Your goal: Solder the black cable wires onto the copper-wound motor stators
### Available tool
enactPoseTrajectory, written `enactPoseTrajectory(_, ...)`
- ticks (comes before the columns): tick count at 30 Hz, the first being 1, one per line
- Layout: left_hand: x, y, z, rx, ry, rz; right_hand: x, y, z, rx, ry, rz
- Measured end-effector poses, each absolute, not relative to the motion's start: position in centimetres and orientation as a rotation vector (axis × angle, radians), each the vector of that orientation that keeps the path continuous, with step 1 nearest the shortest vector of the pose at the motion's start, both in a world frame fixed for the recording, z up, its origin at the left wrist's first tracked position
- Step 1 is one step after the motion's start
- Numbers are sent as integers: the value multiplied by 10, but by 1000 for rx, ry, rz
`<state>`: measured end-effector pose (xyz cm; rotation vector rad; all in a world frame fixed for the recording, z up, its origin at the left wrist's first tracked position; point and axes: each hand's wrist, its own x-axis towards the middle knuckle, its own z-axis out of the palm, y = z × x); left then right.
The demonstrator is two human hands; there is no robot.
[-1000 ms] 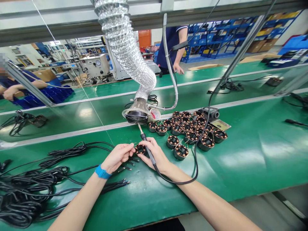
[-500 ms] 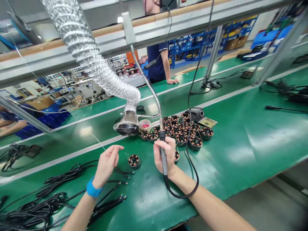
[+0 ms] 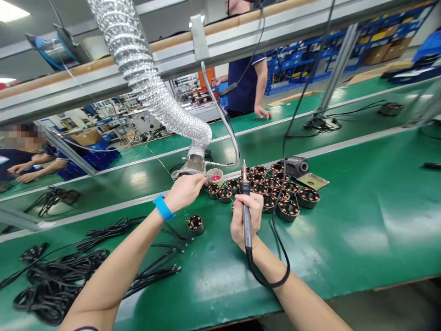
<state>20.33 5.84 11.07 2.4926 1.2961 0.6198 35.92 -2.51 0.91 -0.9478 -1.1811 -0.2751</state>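
1. Left hand (image 3: 185, 191), loosely closed, has moved up from above the lone coil (image 3: 195, 224) to the fan hood (image 3: 191, 167) beside the small pot (image 3: 215, 176); whether it grips anything cannot be told.
2. Right hand (image 3: 246, 219) stays clenched on the soldering iron (image 3: 245, 207), tip upright.
3. The lone coil lies on the green bench (image 3: 361, 207), below the left hand, apart from it.
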Motion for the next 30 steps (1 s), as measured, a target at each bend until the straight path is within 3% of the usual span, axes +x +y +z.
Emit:
enactPoseTrajectory(8,94,18,76,2154,1200,276,349,-32,5,-861,-1462,-232)
enactPoseTrajectory(17,71,10,-4,2326,994,384,343,-22,-15,-858,-1645,-261)
enactPoseTrajectory(30,79,7,28,2042,1008,708,311,-28,-20,-890,-1816,113)
